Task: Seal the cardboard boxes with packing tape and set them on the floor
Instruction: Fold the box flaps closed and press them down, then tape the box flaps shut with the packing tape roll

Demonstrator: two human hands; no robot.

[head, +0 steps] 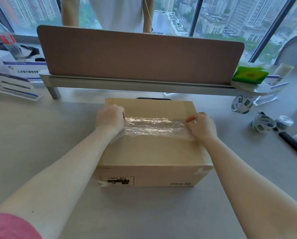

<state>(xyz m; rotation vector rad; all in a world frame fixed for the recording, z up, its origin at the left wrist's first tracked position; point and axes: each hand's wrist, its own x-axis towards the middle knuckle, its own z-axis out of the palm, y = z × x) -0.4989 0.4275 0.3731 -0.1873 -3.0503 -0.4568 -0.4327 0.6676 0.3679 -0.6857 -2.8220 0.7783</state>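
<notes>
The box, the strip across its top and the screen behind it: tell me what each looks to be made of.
Box: plain brown cardboard, matte, with printed marks on its near side. Strip: clear plastic packing tape, glossy and wrinkled, catching the light between the left hand and right hand. Screen: brown and matte, possibly fabric-covered; its weave is not visible.

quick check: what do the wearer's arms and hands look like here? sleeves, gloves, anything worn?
Both hands bare: no gloves, rings or watch visible on the left hand or right hand. Forearms are uncovered. A pink short sleeve shows at the left upper arm; the right arm's sleeve is out of frame.
</notes>
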